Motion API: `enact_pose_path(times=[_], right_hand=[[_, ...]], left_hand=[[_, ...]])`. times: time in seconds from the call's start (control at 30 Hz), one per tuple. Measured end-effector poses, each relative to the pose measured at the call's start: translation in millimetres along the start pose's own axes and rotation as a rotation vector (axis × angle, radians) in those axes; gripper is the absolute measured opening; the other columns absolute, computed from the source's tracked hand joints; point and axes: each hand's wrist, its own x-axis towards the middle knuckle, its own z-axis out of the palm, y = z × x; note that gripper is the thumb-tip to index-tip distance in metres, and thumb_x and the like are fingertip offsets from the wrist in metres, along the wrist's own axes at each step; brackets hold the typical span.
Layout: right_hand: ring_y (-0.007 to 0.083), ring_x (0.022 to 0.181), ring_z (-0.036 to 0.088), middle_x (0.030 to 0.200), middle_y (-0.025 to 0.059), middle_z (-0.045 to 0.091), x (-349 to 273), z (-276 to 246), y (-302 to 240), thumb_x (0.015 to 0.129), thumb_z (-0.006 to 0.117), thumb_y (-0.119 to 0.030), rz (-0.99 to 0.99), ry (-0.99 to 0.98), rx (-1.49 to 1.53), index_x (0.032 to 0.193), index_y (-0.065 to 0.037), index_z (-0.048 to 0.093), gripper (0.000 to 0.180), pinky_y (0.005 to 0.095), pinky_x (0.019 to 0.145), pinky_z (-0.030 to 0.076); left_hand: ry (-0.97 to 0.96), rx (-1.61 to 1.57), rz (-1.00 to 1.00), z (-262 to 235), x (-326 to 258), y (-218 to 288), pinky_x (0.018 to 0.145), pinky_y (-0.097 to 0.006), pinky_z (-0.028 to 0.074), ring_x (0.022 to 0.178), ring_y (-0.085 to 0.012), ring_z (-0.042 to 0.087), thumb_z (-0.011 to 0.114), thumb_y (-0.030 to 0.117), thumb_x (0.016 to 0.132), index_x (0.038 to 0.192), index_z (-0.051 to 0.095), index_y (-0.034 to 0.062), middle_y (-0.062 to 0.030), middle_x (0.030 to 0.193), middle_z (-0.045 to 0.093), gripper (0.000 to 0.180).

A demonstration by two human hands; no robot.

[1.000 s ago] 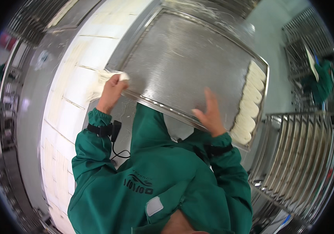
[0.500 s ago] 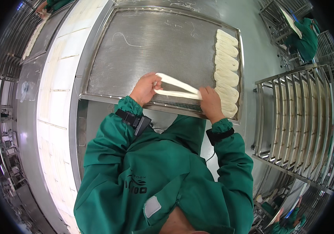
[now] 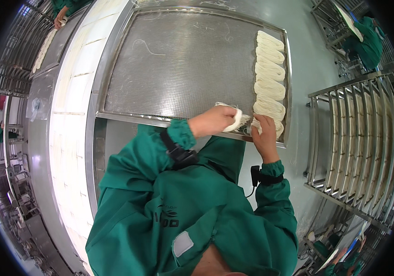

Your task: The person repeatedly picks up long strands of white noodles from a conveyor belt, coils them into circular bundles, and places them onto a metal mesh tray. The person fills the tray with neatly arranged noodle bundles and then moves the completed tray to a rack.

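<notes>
My left hand (image 3: 214, 121) is closed round a looped skein of pale noodles (image 3: 238, 120) above the near right part of a metal mesh tray (image 3: 178, 60). Loose strands hang from the loop toward the mesh. Close beside it, my right hand (image 3: 266, 134) bends its fingers and thumb over pale strands at the tray's near right corner; the fingertips partly hide what they grip. A row of folded noodle bundles (image 3: 269, 87) lies along the tray's right side, each touching its neighbour. The nearest bundle is partly covered by my right hand.
Left of the tray runs a long white surface (image 3: 70, 112). At right stands a metal rack (image 3: 314, 138) with several noodle-filled trays. One co-worker in green (image 3: 367, 46) is at the upper right; another's hand (image 3: 60, 20) works at the upper left. Stray strands (image 3: 144, 43) lie on the mesh.
My left hand has moved right, bringing its end of the stretched noodle loop close to my right hand. The right hand has shifted slightly right and nearer to me, over the bundle row's end.
</notes>
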Motion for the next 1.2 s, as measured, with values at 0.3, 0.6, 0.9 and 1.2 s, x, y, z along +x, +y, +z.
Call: enact_pose_path(times=[0.3,0.6,0.9,1.2], right_hand=[[0.0353,0.113,0.058,0.110,0.0117,0.064,-9.8,18.6,2.4,0.081,0.067,-0.005,-0.194,0.018,-0.059,0.103,-0.006,0.067,0.021,0.0465,0.100,0.043],[0.0384,0.118,0.054,0.113,0.0146,0.062,3.4,32.1,29.0,0.079,0.062,-0.002,-0.268,-0.050,-0.201,0.101,-0.003,0.062,0.023,0.0511,0.105,0.037],[0.0420,0.122,0.051,0.121,0.0187,0.059,-4.7,34.3,36.3,0.080,0.064,-0.003,-0.204,-0.015,-0.188,0.108,-0.001,0.060,0.029,0.0532,0.109,0.036],[0.0435,0.120,0.051,0.119,0.0192,0.058,-1.0,35.6,29.6,0.081,0.064,-0.002,-0.204,-0.059,-0.158,0.108,0.000,0.060,0.028,0.0537,0.108,0.038]], left_hand=[[0.530,0.815,0.402,10.7,35.9,-61.6,0.094,-0.044,0.049,0.105,-0.0309,0.062,0.060,0.007,0.089,0.112,0.073,0.0044,-0.0084,0.113,0.069,0.027],[0.696,0.927,0.409,-29.6,8.3,-89.9,0.095,-0.049,0.040,0.107,-0.0267,0.057,0.063,0.012,0.085,0.104,0.074,0.0148,-0.0048,0.105,0.064,0.023],[1.442,0.694,-0.088,-252.0,-259.3,-153.6,0.088,-0.045,0.052,0.096,-0.0340,0.064,0.073,0.017,0.070,0.120,0.065,0.0052,-0.0145,0.105,0.067,0.052],[1.457,0.744,-1.125,-386.0,-369.0,-197.7,0.118,-0.070,0.019,0.136,-0.0368,0.049,0.070,0.047,0.078,0.129,0.066,0.0044,-0.0162,0.134,0.064,0.066]])
